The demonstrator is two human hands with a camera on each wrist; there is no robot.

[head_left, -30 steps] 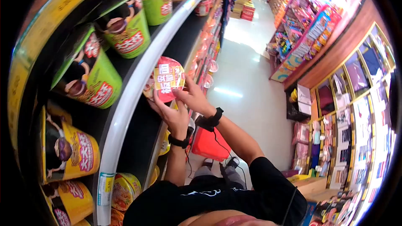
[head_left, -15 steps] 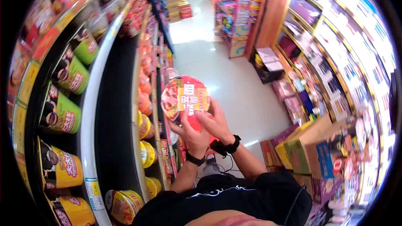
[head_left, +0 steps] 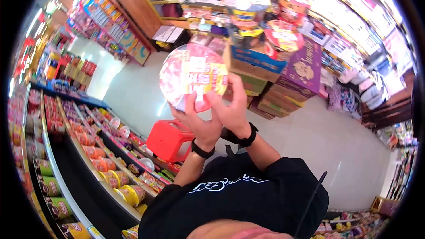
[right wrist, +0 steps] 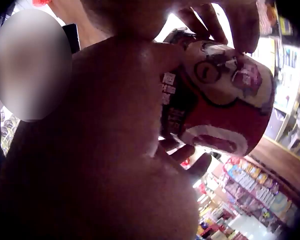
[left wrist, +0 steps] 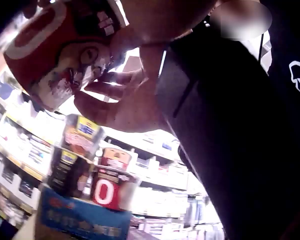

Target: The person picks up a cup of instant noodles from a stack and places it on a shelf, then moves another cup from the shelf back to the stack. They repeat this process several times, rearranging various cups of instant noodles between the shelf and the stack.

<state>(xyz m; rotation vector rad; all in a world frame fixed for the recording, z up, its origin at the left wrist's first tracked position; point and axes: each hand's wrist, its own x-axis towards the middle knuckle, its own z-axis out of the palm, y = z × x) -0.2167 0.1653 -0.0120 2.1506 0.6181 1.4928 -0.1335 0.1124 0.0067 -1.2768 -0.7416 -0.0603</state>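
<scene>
One noodle shelf [head_left: 83, 177] now lies left; stacked cartons [head_left: 305, 70] have swung ahead. Red instant-noodle cup [head_left: 193, 70] before chest, apart from shelf: turn likely bears it away. Left hand [head_left: 201, 125], right hand [head_left: 234, 113] both clamped round it.

Hand [left wrist: 130, 107] holding red cup [left wrist: 50, 50], 2 cup stacks [left wrist: 107, 189] on blue box [left wrist: 82, 217], shelves [left wrist: 22, 147]

My head feed shows a noodle cup [head_left: 195, 73] with a pink-and-red lid lettered in white; its red side bears a pale ring. I see a red stool [head_left: 164, 140] at eight o'clock, a purple carton [head_left: 304, 68] at two, a black shirt [head_left: 234, 199] with white lettering at six.
</scene>
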